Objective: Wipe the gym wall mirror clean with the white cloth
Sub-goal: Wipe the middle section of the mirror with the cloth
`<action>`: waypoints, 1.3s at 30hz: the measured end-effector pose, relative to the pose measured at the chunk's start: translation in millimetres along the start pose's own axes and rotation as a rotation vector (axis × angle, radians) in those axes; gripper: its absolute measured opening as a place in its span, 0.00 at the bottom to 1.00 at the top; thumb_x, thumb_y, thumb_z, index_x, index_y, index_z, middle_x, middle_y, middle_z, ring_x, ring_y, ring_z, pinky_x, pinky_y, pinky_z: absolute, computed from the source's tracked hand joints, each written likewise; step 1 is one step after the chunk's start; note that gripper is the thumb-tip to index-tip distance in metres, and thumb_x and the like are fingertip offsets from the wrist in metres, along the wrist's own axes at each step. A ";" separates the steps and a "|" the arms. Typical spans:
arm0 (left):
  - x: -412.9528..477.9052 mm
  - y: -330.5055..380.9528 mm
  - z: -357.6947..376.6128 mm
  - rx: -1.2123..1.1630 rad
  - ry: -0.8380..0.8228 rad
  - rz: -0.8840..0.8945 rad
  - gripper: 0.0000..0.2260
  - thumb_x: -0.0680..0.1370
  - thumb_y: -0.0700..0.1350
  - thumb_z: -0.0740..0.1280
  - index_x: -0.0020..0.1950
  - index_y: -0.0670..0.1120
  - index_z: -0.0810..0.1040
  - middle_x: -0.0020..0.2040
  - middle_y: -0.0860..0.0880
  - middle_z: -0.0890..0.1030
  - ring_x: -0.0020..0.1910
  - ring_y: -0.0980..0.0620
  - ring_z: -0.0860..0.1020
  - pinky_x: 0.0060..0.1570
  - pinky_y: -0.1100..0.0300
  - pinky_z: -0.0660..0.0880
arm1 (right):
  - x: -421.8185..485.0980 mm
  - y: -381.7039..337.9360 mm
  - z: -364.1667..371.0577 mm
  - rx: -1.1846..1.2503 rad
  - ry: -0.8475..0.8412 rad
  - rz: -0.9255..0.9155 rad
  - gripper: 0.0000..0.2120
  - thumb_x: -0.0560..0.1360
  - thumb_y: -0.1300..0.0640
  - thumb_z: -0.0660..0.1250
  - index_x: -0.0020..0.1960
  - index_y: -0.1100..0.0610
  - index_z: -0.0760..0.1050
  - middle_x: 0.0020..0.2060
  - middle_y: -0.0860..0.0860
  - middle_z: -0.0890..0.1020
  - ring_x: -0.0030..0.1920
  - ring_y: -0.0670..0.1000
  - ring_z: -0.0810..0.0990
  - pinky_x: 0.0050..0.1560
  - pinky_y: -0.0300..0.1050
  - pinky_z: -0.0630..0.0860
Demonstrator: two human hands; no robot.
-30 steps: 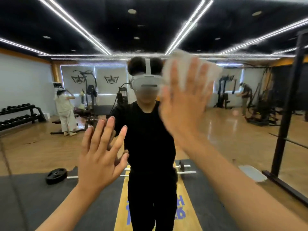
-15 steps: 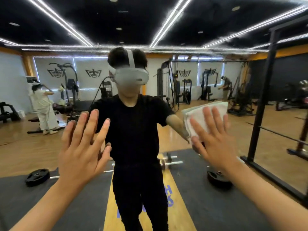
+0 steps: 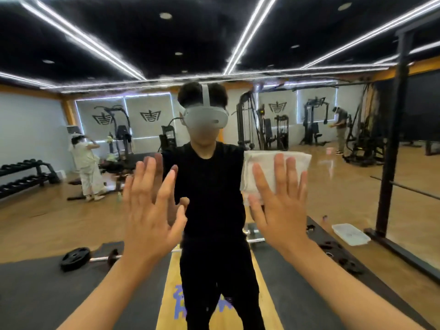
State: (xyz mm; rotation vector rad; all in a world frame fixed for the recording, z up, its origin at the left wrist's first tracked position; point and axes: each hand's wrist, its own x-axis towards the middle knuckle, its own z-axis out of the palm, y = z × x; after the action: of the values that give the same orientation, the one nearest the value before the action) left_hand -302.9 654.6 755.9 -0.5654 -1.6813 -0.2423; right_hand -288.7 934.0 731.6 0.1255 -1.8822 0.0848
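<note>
1. Both bare forearms reach forward and up from the near bottom edge, the left from the lower left and the right from the lower right, drawing closer toward the far middle.
2. The left hand [image 3: 152, 210] is raised with its back toward the camera. Its fingers are straight and spread, its thumb points right, and it holds nothing.
3. The right hand [image 3: 278, 206] is raised about level with it, to its right and apart from it. Its fingers are straight and fanned upward, its thumb points left, and its palm presses flat on the white cloth [image 3: 265, 163].
</note>
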 end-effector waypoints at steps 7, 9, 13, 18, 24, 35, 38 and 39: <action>25.1 67.9 46.4 0.226 -0.067 0.075 0.32 0.83 0.57 0.60 0.85 0.46 0.61 0.86 0.40 0.53 0.86 0.39 0.50 0.83 0.39 0.49 | 5.7 97.6 -18.8 -0.017 0.014 -0.137 0.28 0.86 0.42 0.55 0.84 0.46 0.58 0.85 0.57 0.54 0.85 0.60 0.50 0.82 0.66 0.49; 22.5 66.5 52.0 0.274 -0.053 0.075 0.32 0.83 0.58 0.59 0.85 0.45 0.62 0.86 0.38 0.55 0.85 0.38 0.52 0.83 0.38 0.49 | 7.3 144.9 -28.5 -0.075 0.025 -0.081 0.28 0.87 0.41 0.52 0.85 0.48 0.58 0.84 0.60 0.54 0.84 0.63 0.51 0.82 0.68 0.49; 22.9 69.0 58.4 0.308 -0.020 0.072 0.32 0.83 0.58 0.59 0.84 0.43 0.63 0.86 0.38 0.55 0.84 0.35 0.55 0.81 0.35 0.52 | 24.7 197.1 -55.2 -0.069 -0.016 0.083 0.30 0.87 0.41 0.47 0.86 0.49 0.50 0.85 0.60 0.45 0.85 0.63 0.43 0.81 0.70 0.45; 23.1 72.0 58.4 0.281 -0.016 0.073 0.32 0.83 0.58 0.59 0.85 0.45 0.61 0.85 0.37 0.56 0.85 0.36 0.53 0.81 0.35 0.52 | 98.5 141.6 -63.7 0.016 0.105 0.406 0.30 0.87 0.41 0.43 0.86 0.47 0.41 0.85 0.60 0.42 0.84 0.65 0.41 0.80 0.73 0.45; 21.9 66.0 57.6 0.204 0.029 0.094 0.33 0.82 0.57 0.62 0.85 0.48 0.60 0.84 0.38 0.61 0.84 0.38 0.57 0.81 0.37 0.55 | 162.9 -28.5 -33.8 0.015 0.094 -0.071 0.29 0.88 0.41 0.44 0.86 0.47 0.46 0.85 0.60 0.45 0.84 0.63 0.42 0.81 0.70 0.41; 20.6 62.9 55.1 0.234 0.020 0.099 0.32 0.81 0.56 0.62 0.84 0.48 0.62 0.85 0.40 0.58 0.85 0.39 0.56 0.82 0.40 0.52 | 158.7 131.9 -75.1 -0.145 0.030 -0.201 0.28 0.88 0.42 0.45 0.86 0.47 0.49 0.85 0.58 0.48 0.85 0.60 0.45 0.83 0.65 0.43; 20.3 68.2 58.2 0.219 0.036 0.074 0.32 0.81 0.56 0.62 0.85 0.49 0.61 0.85 0.41 0.59 0.85 0.39 0.56 0.82 0.39 0.52 | 135.0 203.0 -100.1 -0.137 -0.005 0.051 0.29 0.88 0.41 0.43 0.86 0.48 0.46 0.85 0.58 0.45 0.85 0.61 0.43 0.82 0.69 0.46; 20.9 68.9 59.1 0.218 0.040 0.071 0.32 0.82 0.57 0.62 0.85 0.50 0.60 0.85 0.41 0.59 0.84 0.39 0.57 0.82 0.39 0.53 | 128.1 214.4 -102.7 -0.129 0.005 0.108 0.29 0.88 0.41 0.43 0.86 0.48 0.45 0.85 0.58 0.45 0.85 0.62 0.43 0.81 0.70 0.47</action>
State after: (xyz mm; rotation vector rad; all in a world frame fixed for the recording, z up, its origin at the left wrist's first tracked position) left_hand -322.0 745.7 754.1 -0.4525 -1.6211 -0.0183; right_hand -258.9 1153.4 886.1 -0.0650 -1.8834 0.0373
